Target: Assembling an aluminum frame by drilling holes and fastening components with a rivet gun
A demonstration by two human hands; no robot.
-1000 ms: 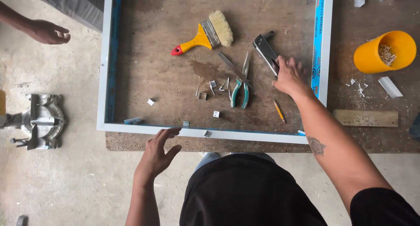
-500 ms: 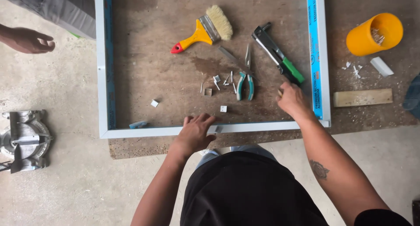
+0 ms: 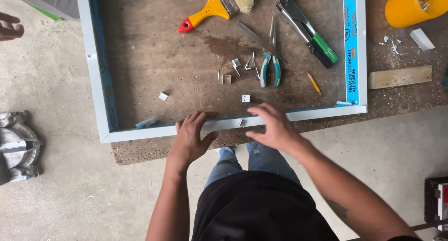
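Note:
A white and blue aluminium frame (image 3: 140, 130) lies flat on a worn brown board (image 3: 154, 59). My left hand (image 3: 189, 139) lies flat on the frame's near rail, fingers across it and thumb along its near side. My right hand (image 3: 274, 127) hovers just to the right over the same rail with fingers spread and nothing in it. Inside the frame lie a yellow paintbrush (image 3: 212, 8), a rivet gun with a green handle (image 3: 310, 30), teal-handled pliers (image 3: 270, 67), a pencil (image 3: 315, 82) and small metal bits (image 3: 245, 98).
A yellow cup (image 3: 413, 8) and a wooden block (image 3: 399, 76) sit on the board right of the frame. Another person's hand (image 3: 9, 27) shows at the top left. A grey metal machine (image 3: 16, 145) stands on the concrete floor; a dark box (image 3: 436, 200) sits low right.
My right hand left the rivet gun area and came back to the near rail. My left hand rose from below the board's edge onto that rail. The view moved closer.

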